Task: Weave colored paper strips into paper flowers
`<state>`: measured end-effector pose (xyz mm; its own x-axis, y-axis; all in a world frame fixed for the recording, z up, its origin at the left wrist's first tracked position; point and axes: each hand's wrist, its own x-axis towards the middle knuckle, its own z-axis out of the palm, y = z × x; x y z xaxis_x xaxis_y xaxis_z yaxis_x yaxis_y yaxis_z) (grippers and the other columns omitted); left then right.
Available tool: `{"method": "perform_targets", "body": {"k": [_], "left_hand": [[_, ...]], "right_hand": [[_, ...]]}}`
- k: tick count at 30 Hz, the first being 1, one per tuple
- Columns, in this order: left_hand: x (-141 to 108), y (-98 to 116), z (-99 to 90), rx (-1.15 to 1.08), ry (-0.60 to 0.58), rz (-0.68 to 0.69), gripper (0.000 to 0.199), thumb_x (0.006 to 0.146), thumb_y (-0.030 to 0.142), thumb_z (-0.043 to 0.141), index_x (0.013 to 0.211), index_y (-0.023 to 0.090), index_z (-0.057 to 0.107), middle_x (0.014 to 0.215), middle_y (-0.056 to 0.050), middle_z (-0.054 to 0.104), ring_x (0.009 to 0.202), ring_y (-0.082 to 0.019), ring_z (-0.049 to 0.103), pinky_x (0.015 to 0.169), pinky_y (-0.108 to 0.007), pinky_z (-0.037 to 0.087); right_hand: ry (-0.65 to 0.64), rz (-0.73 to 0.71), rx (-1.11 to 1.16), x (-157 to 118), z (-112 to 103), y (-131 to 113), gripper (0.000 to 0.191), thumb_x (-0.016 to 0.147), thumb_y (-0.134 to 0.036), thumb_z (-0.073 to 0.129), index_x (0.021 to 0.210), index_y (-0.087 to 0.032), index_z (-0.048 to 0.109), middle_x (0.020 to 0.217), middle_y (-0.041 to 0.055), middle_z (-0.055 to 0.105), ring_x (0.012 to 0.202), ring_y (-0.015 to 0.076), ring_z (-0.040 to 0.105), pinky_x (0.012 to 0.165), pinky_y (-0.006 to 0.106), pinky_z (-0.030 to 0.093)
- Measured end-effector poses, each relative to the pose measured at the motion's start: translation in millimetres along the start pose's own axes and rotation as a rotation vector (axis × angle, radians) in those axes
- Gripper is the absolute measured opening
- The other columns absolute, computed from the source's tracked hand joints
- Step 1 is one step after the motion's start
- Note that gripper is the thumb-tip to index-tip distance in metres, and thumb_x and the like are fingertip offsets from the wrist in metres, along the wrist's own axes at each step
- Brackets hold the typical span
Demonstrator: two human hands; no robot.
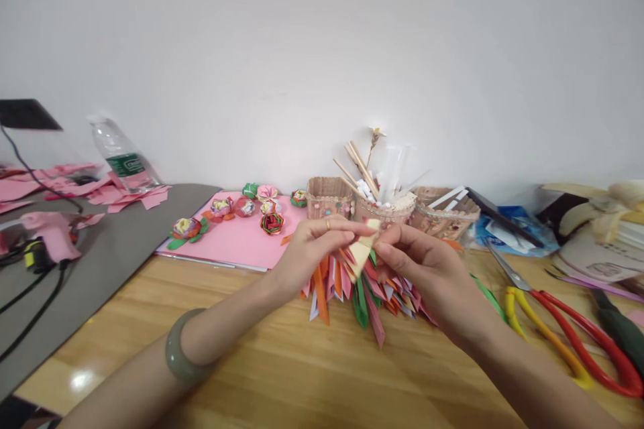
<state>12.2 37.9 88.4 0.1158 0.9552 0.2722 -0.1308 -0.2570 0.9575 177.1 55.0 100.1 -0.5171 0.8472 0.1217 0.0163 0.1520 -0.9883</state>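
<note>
Fingers (347,231) of the left hand (306,251) and the right hand (427,268) pinch a cream paper piece (363,256) from either side, the two sets close together. Just below and behind them, many folded paper strips (360,301) in green, orange, pink and white fan out on the tabletop (282,362). Beyond the fingers, three brown baskets stand in a row by the wall; the middle basket (375,214) holds sticks and clear tubes. Left of the fingers, paper flowers (272,223) rest on a pink sheet (236,244); farther left lies a pink glue gun (53,234). Well to their right are scissors (546,301) with red and yellow handles.
</note>
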Motion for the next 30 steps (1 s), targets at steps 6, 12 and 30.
{"method": "perform_targets", "body": {"k": [6, 12, 30], "left_hand": [[1.6, -2.4, 4.4, -0.072, 0.019, -0.029, 0.049, 0.063, 0.017, 0.071, 0.110, 0.024, 0.059, 0.085, -0.001, 0.063, 0.077, -0.014, 0.055, 0.072, -0.026, 0.043], [0.7, -3.2, 4.5, 0.086, 0.090, 0.139, 0.009, 0.064, 0.011, 0.065, 0.059, 0.018, 0.069, 0.078, -0.002, 0.052, 0.079, -0.014, 0.050, 0.073, -0.027, 0.040], [1.9, -8.3, 3.7, 0.085, 0.093, 0.159, 0.008, 0.065, 0.010, 0.065, 0.062, 0.017, 0.064, 0.082, -0.002, 0.054, 0.084, -0.014, 0.053, 0.076, -0.026, 0.042]], "right_hand": [[0.048, 0.003, 0.006, -0.1, -2.3, 1.4, 0.024, 0.074, -0.039, 0.062, 0.065, -0.018, 0.056, 0.058, -0.0026, 0.056, 0.054, 0.0103, 0.050, 0.052, 0.021, 0.038], [0.068, 0.094, 0.070, 2.6, -1.8, 4.4, 0.025, 0.073, -0.040, 0.063, 0.066, -0.017, 0.056, 0.053, -0.0030, 0.057, 0.048, 0.0088, 0.047, 0.047, 0.020, 0.036], [0.062, 0.102, 0.157, 2.7, 0.1, 4.3, 0.022, 0.071, -0.037, 0.066, 0.064, -0.017, 0.059, 0.057, -0.0023, 0.060, 0.055, 0.0103, 0.055, 0.055, 0.021, 0.042]]}}
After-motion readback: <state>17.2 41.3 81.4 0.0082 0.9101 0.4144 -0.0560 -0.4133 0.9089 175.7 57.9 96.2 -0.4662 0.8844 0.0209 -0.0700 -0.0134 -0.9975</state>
